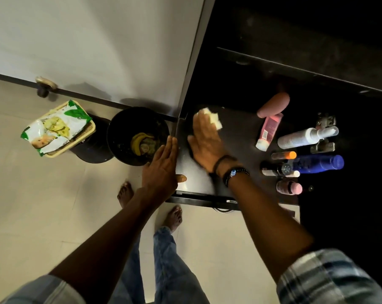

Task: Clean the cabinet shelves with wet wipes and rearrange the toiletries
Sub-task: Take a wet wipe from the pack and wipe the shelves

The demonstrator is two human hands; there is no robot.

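Note:
My right hand [205, 141] lies flat on the dark cabinet shelf [236, 130], fingers straight, pressing a white wet wipe [214, 119] that shows beyond the fingertips. My left hand [162, 167] rests with straight fingers against the shelf's left edge, its thumb over the shelf's front corner. Toiletries lie at the shelf's right side: a pink tube [269, 130], a pink bottle [273, 104], a white spray bottle [306, 137], a blue bottle [319, 164], an orange-capped stick [283, 155] and a small pink-capped bottle [289, 187].
A black bin [119, 132] holding banana peel stands on the floor left of the shelf. A wet wipe pack [56, 128] lies in a cream tray on a dark stool. A white wall rises behind. My bare feet [172, 216] stand below the shelf.

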